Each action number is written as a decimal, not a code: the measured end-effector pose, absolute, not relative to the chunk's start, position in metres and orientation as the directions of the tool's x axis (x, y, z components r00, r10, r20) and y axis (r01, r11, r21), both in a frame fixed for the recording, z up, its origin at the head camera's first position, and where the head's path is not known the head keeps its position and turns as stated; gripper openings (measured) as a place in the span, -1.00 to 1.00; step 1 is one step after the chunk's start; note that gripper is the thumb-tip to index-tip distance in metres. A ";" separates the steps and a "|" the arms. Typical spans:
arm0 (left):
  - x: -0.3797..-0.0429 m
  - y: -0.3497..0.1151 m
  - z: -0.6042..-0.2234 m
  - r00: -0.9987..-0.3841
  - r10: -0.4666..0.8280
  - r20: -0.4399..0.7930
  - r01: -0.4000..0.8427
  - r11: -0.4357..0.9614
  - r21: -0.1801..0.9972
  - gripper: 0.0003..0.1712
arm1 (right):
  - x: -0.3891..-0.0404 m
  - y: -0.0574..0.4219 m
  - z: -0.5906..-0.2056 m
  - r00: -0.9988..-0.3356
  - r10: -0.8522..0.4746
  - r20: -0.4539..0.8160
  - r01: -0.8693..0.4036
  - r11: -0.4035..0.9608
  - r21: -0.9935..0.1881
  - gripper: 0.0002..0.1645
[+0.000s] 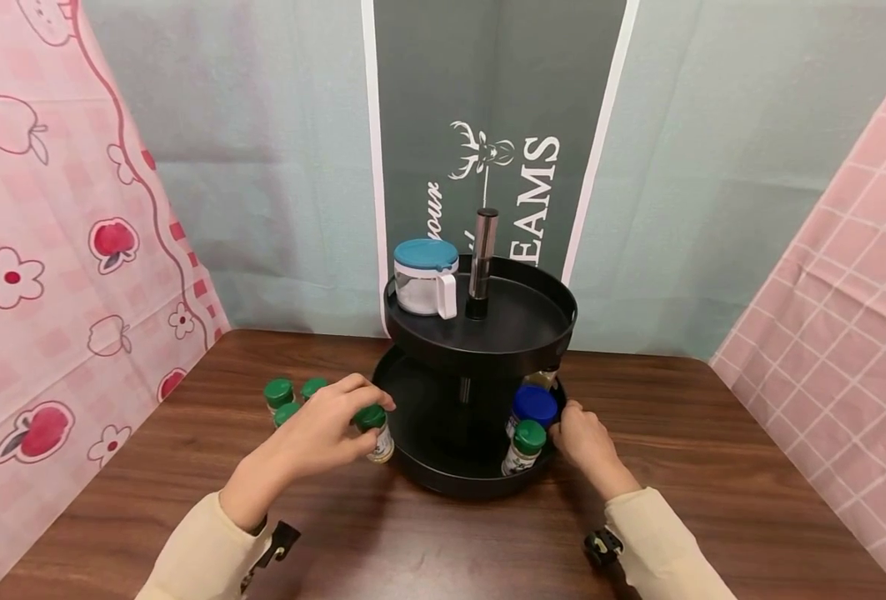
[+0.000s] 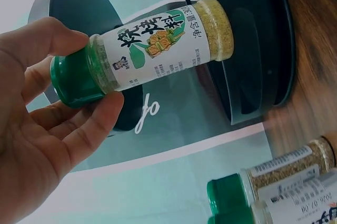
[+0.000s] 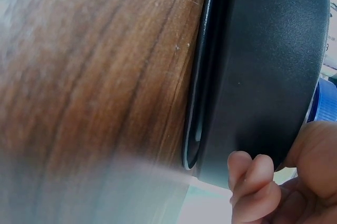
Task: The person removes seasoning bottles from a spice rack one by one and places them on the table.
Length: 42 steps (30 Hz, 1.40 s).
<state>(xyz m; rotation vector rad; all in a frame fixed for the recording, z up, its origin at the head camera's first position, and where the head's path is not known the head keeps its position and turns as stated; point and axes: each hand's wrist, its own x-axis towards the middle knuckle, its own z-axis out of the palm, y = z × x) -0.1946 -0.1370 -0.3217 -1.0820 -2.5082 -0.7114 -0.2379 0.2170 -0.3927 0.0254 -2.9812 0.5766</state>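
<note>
The left hand (image 1: 330,427) pinches a clear cylindrical jar with a green cap (image 2: 158,50) by the left edge of a black round two-tier tray (image 1: 443,482); only the left wrist view makes its white label legible: "烧烤料", "净含量". The right hand (image 1: 585,437) grips the lower tier's right edge.

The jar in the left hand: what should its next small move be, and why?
I'd probably ease the jar rightward over the rim of the lower tray: the left hand holds it by its green cap near that tray's left side, another green-capped jar sits on the tray, and the right hand grips its edge.
</note>
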 end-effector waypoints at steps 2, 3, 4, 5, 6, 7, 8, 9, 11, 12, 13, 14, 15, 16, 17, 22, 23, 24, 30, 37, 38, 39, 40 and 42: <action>-0.194 -0.140 -0.323 -0.660 0.584 0.473 0.746 0.587 0.316 -0.69 | -0.238 0.217 -0.392 -0.995 0.006 0.096 -0.030 0.927 -0.374 -0.66; -0.193 -0.142 -0.323 -0.660 0.581 0.476 0.744 0.590 0.312 -0.68 | -0.237 0.216 -0.392 -0.996 0.004 0.094 -0.032 0.927 -0.374 -0.66; -0.193 -0.143 -0.323 -0.661 0.578 0.479 0.743 0.594 0.309 -0.68 | -0.237 0.216 -0.392 -0.996 0.003 0.092 -0.032 0.927 -0.374 -0.65; -0.193 -0.145 -0.324 -0.662 0.576 0.479 0.741 0.598 0.306 -0.68 | -0.237 0.216 -0.392 -0.996 0.004 0.089 -0.029 0.927 -0.374 -0.65; -0.192 -0.146 -0.324 -0.664 0.575 0.478 0.739 0.602 0.303 -0.68 | -0.237 0.216 -0.392 -0.996 0.005 0.090 -0.029 0.928 -0.373 -0.65; -0.192 -0.147 -0.324 -0.666 0.573 0.478 0.737 0.606 0.300 -0.68 | -0.237 0.216 -0.392 -0.996 0.005 0.094 -0.030 0.928 -0.372 -0.65; -0.192 -0.149 -0.325 -0.666 0.574 0.478 0.737 0.607 0.298 -0.67 | -0.237 0.216 -0.392 -0.995 0.004 0.096 -0.032 0.929 -0.370 -0.66; -0.192 -0.150 -0.325 -0.667 0.573 0.476 0.735 0.610 0.296 -0.67 | -0.237 0.216 -0.392 -0.995 0.003 0.100 -0.034 0.929 -0.369 -0.66; -0.191 -0.154 -0.325 -0.665 0.578 0.474 0.738 0.608 0.293 -0.67 | -0.237 0.216 -0.392 -0.995 0.001 0.104 -0.038 0.929 -0.367 -0.65; -0.191 -0.155 -0.325 -0.663 0.580 0.473 0.739 0.606 0.293 -0.66 | -0.237 0.216 -0.392 -0.994 0.000 0.106 -0.039 0.930 -0.366 -0.65; -0.190 -0.157 -0.325 -0.661 0.582 0.474 0.741 0.606 0.290 -0.66 | -0.237 0.216 -0.392 -0.994 -0.001 0.108 -0.041 0.930 -0.366 -0.64; -0.190 -0.159 -0.325 -0.662 0.583 0.471 0.740 0.607 0.289 -0.65 | -0.237 0.216 -0.392 -0.994 -0.002 0.108 -0.042 0.930 -0.366 -0.63; -0.189 -0.162 -0.324 -0.664 0.584 0.467 0.739 0.609 0.289 -0.65 | -0.236 0.216 -0.392 -0.994 -0.003 0.108 -0.042 0.930 -0.366 -0.63; -0.189 -0.164 -0.324 -0.668 0.583 0.463 0.735 0.614 0.288 -0.64 | -0.236 0.216 -0.391 -0.994 -0.002 0.106 -0.041 0.930 -0.366 -0.62; -0.189 -0.166 -0.324 -0.673 0.581 0.458 0.730 0.620 0.287 -0.64 | -0.236 0.216 -0.391 -0.994 -0.003 0.106 -0.041 0.930 -0.366 -0.62; -0.187 -0.173 -0.323 -0.704 0.573 0.420 0.702 0.652 0.287 -0.64 | -0.236 0.216 -0.390 -0.995 -0.005 0.099 -0.041 0.931 -0.364 -0.62; -0.187 -0.174 -0.323 -0.707 0.573 0.414 0.699 0.655 0.287 -0.64 | -0.236 0.216 -0.390 -0.995 -0.006 0.099 -0.042 0.931 -0.363 -0.62; -0.187 -0.175 -0.323 -0.709 0.575 0.409 0.698 0.656 0.286 -0.64 | -0.236 0.215 -0.390 -0.995 -0.006 0.099 -0.042 0.931 -0.364 -0.63; -0.187 -0.182 -0.323 -0.715 0.578 0.394 0.690 0.673 0.266 -0.66 | -0.236 0.216 -0.391 -0.995 -0.005 0.103 -0.043 0.930 -0.366 -0.64; -0.184 -0.190 -0.322 -0.730 0.578 0.365 0.678 0.680 0.280 -0.65 | -0.236 0.217 -0.391 -0.995 -0.004 0.103 -0.042 0.929 -0.369 -0.66; -0.183 -0.191 -0.323 -0.730 0.576 0.367 0.677 0.682 0.277 -0.65 | -0.236 0.217 -0.391 -0.995 -0.003 0.102 -0.040 0.929 -0.369 -0.67; -0.183 -0.192 -0.323 -0.729 0.576 0.369 0.678 0.682 0.274 -0.65 | -0.236 0.217 -0.391 -0.995 -0.003 0.102 -0.040 0.929 -0.367 -0.68; -0.182 -0.193 -0.324 -0.730 0.573 0.373 0.676 0.685 0.270 -0.65 | -0.236 0.217 -0.391 -0.995 -0.002 0.101 -0.039 0.929 -0.367 -0.68; -0.181 -0.196 -0.325 -0.735 0.565 0.374 0.669 0.694 0.267 -0.64 | -0.237 0.217 -0.391 -0.995 -0.002 0.099 -0.038 0.930 -0.366 -0.69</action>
